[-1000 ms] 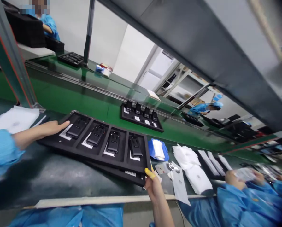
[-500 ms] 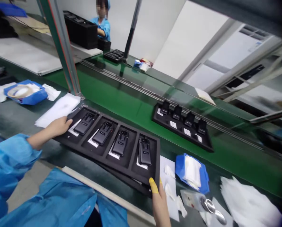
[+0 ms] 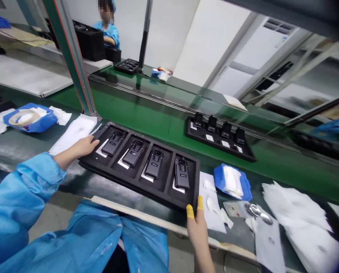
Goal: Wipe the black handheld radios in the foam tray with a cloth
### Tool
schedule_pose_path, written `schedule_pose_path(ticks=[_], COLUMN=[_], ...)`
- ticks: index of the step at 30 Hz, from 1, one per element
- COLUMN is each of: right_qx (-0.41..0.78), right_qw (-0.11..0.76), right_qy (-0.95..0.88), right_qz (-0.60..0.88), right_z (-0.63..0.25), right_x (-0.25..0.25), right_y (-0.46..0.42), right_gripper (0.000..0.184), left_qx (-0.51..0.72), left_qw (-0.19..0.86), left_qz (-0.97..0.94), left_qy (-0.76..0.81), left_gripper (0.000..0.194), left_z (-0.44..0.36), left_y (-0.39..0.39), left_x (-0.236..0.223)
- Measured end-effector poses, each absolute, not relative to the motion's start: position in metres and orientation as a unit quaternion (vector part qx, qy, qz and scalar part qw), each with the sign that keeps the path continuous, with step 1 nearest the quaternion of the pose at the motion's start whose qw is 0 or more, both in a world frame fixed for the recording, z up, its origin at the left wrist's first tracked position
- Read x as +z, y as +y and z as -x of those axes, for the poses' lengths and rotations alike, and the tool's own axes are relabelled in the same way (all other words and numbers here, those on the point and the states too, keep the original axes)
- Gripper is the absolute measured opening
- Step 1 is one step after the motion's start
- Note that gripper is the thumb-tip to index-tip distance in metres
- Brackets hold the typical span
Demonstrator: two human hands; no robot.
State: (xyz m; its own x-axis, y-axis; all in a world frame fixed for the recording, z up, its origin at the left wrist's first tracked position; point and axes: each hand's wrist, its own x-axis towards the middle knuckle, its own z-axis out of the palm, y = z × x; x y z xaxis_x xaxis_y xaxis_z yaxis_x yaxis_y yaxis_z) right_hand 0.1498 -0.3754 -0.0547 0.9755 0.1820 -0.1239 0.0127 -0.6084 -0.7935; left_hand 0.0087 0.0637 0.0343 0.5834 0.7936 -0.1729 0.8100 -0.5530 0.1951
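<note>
A long black tray (image 3: pixel 158 191) with four compartments lies in front of me on the dark bench, a black handheld device (image 3: pixel 182 173) in each one. My left hand (image 3: pixel 82 146) grips the tray's left end, thumb on top. At the tray's near right corner my right hand (image 3: pixel 197 223) holds the edge, with yellow finger cots on two fingertips. Both sleeves are blue. White slips lie under the devices.
A second black tray (image 3: pixel 250 155) of devices sits on the green conveyor belt (image 3: pixel 158 121). A blue dish (image 3: pixel 245 185) with white cloths, white sheets (image 3: pixel 306 216) and a metal piece (image 3: pixel 256 209) lie right. A tape roll (image 3: pixel 23 117) lies left. A person works far back.
The tray has shifted right and slightly away from me between both hands. My view has swung left, bringing the left bench and tape roll into sight.
</note>
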Motion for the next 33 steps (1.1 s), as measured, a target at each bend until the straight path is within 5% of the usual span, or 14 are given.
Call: schedule_pose_path(ticks=[10,15,20,25,33], right_qx=[0.095,0.019,-0.087,-0.106,-0.106], right_qw=[0.456,0.446,0.344,0.215,0.288], right_qy=[-0.080,-0.138,-0.297,-0.254,-0.269], right_qz=[0.881,0.884,0.887,0.937,0.913], right_z=[-0.177,-0.187,-0.196,-0.203,-0.206], right_x=[-0.053,-0.029,-0.011,-0.020,-0.037], right_y=[-0.367,-0.368,-0.332,-0.310,-0.316], right_gripper=[0.080,0.077,0.060,0.062,0.071], left_qx=[-0.011,0.106,0.138,0.100,0.162], left_qw=[0.148,0.107,0.116,0.102,0.157], left_qz=[-0.873,-0.886,-0.944,-0.962,-0.931], left_qy=[0.465,0.438,0.276,0.233,0.288], left_gripper=[0.042,0.049,0.040,0.068,0.061], left_z=[0.019,0.006,-0.047,-0.100,-0.121], left_y=[0.045,0.012,-0.085,-0.157,-0.174], left_x=[0.031,0.043,0.041,0.027,0.017])
